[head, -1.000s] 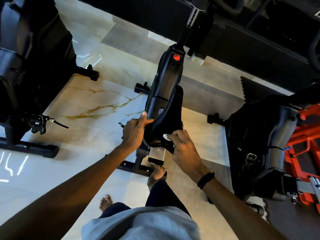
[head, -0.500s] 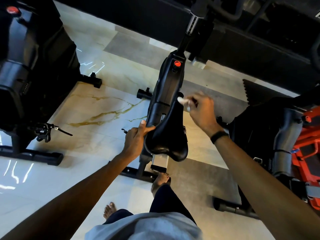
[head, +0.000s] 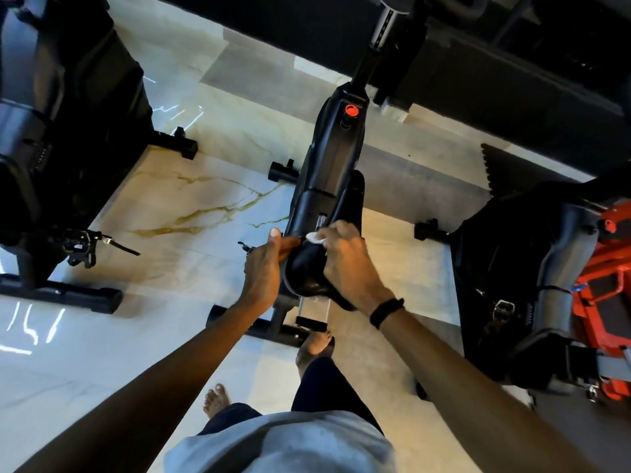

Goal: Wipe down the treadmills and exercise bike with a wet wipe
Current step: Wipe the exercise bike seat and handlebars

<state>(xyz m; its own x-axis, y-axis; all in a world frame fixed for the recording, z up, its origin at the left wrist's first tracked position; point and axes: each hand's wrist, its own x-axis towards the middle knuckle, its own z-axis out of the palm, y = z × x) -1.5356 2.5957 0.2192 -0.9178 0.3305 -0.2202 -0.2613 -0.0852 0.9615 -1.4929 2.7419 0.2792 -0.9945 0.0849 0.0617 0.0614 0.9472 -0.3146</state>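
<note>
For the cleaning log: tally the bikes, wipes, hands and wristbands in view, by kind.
Exercise bikes: 3
Wet wipe: 1
Hands, left hand and right hand: 2
Wristband: 1
Total: 7

A marble floor (head: 191, 206), a dark mat (head: 512, 172) and an orange frame (head: 611, 285).

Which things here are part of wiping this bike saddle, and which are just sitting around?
In the job:
- wet wipe, pinched in the right hand
- black saddle of the middle exercise bike
- left hand, holding the saddle's left edge

Just around:
- bike on the left
- bike on the right
- orange frame
- black floor mat
</note>
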